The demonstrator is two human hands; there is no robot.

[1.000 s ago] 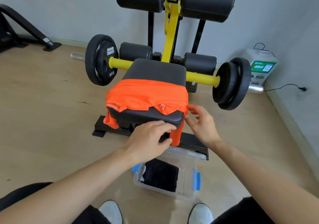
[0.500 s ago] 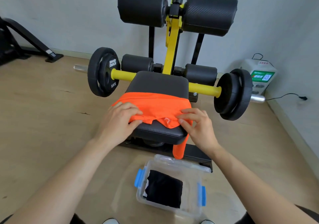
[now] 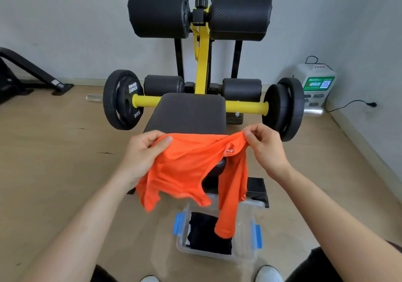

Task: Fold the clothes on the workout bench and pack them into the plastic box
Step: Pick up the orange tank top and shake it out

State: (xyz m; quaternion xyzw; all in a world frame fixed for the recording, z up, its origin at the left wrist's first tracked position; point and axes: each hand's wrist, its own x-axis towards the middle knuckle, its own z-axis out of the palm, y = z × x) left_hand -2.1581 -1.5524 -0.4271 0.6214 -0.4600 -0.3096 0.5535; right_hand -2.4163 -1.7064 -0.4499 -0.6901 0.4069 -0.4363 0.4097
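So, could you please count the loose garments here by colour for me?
Orange: 1, the orange shirt, gripped by the left hand and pinched by the right hand.
Black: 1, the black garment lying in the plastic box.
Total: 2
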